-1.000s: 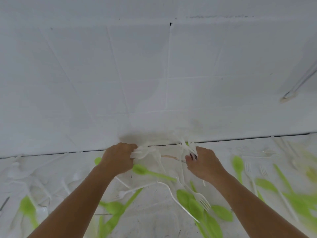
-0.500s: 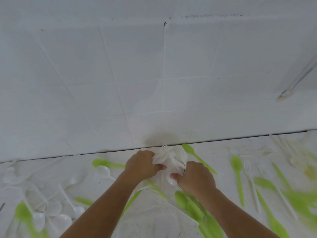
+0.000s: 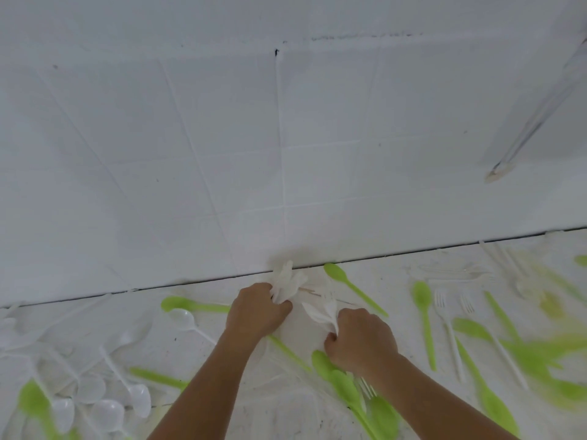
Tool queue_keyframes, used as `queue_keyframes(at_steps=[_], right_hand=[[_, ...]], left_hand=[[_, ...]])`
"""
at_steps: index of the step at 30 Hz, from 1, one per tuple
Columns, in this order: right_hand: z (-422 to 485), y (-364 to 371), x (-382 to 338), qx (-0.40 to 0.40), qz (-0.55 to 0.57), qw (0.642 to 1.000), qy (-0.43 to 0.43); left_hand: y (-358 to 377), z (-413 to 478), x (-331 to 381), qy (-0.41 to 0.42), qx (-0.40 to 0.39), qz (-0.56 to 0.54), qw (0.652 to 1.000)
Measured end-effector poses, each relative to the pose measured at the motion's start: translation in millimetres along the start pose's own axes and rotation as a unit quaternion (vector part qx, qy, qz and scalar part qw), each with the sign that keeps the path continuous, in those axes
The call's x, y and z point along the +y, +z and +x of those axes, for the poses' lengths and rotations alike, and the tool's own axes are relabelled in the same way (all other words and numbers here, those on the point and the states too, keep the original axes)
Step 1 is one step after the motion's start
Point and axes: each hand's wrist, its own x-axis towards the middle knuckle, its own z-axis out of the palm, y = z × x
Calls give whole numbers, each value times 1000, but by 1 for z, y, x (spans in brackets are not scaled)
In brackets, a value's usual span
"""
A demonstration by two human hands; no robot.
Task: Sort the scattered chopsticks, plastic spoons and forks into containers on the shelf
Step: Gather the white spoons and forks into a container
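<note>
Early stage, by my reading. Left hand [image 3: 257, 309] and right hand [image 3: 362, 339], apart, each grip white cutlery [image 3: 286, 282]. Green spoons [image 3: 422, 300] and white spoons [image 3: 104, 408] lie scattered on both sides. No containers in view.

The wall [image 3: 222, 138] is white tile with a pale grid of joints. The surface [image 3: 190, 360] is white, flecked with small dark specks. Green spoons [image 3: 422, 296] are lime; white spoons [image 3: 182, 316] are translucent — forks [image 3: 448, 328] are plain white.
</note>
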Motion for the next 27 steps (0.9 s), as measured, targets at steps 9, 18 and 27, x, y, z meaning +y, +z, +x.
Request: queue_keyframes(at_steps=[9, 18, 27], right_hand=[[-3, -37, 22, -12, 90, 996, -1], [-106, -131, 56, 173, 373, 909, 60], [-239, -161, 106, 315, 490, 811, 59]], left_hand=[[-45, -35, 6, 35, 0, -165, 986], [-96, -132, 16, 85, 86, -214, 969], [-92, -261, 41, 195, 51, -187, 962]])
